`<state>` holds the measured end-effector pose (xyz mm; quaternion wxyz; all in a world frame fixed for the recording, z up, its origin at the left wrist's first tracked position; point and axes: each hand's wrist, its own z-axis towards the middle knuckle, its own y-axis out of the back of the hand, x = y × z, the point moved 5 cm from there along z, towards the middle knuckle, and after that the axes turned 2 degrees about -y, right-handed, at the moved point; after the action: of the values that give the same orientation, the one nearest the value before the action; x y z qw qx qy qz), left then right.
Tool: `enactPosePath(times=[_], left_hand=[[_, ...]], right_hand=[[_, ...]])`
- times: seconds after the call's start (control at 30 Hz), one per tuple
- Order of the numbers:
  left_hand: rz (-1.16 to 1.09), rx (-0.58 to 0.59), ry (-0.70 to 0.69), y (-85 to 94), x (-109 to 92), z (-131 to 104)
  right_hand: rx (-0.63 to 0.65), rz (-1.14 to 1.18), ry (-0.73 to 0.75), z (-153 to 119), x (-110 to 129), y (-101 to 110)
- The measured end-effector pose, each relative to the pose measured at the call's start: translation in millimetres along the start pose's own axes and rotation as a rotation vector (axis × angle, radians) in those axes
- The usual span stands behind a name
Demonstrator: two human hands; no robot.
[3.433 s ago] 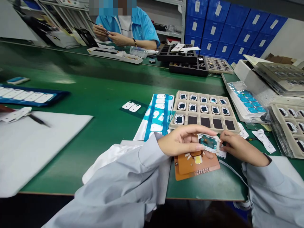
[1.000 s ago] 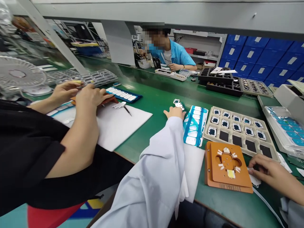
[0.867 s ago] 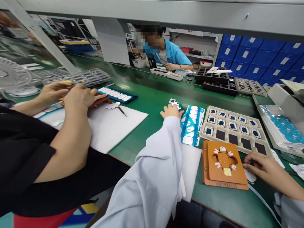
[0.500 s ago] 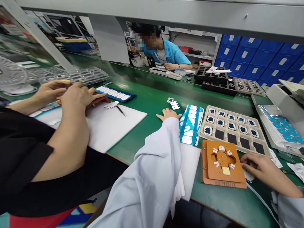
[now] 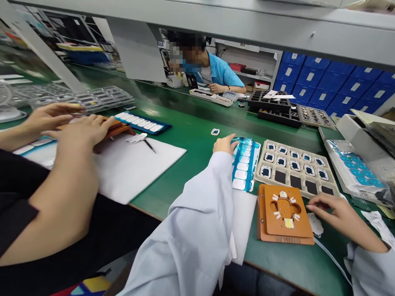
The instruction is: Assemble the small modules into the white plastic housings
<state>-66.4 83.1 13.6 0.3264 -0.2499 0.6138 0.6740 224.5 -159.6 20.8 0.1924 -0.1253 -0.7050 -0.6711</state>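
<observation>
Upper right of my view I see blue bins (image 5: 321, 88); centre left, a white sheet (image 5: 135, 164) on the green table (image 5: 191, 123).

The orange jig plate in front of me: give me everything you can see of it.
The orange jig plate lies flat on the green table, near its front edge. It looks like two stacked board-like layers, with an irregular cutout ringed by small white tabs and a yellow patch. The cutout looks empty. The right hand rests by its right edge, whether touching is unclear.
</observation>
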Motion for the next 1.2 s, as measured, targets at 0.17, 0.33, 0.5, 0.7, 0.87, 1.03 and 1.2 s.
enactPosePath(times=[0.17,0.33,0.5,0.7,0.87,1.03,1.2], left_hand=[[-0.434,0.133,-0.352,-14.9,-43.2,-24.1],[-0.701,0.347,-0.579,-34.2,-72.1,-60.6],[-0.799,0.579,-0.693,-41.4,-85.2,-87.3],[-0.739,0.566,-0.814,-36.2,-90.2,-90.3],[-0.661,0.384,-0.914,-35.1,-96.4,-91.2],[-0.657,0.29,-0.968,-36.2,-97.8,-92.7],[-0.651,0.255,-0.997,-36.6,-95.7,-90.9]], right_hand=[[-0.342,0.121,0.113,15.6,47.4,31.7],[-0.418,0.327,0.072,49.9,64.8,23.1],[-0.401,0.765,0.085,68.6,37.7,9.6],[-0.542,0.856,0.173,68.8,32.4,19.9],[-0.707,0.539,0.273,50.8,59.2,28.7],[-1.057,-0.086,0.361,28.7,77.9,32.5],[-0.829,-0.034,0.472,36.9,85.6,22.3]])
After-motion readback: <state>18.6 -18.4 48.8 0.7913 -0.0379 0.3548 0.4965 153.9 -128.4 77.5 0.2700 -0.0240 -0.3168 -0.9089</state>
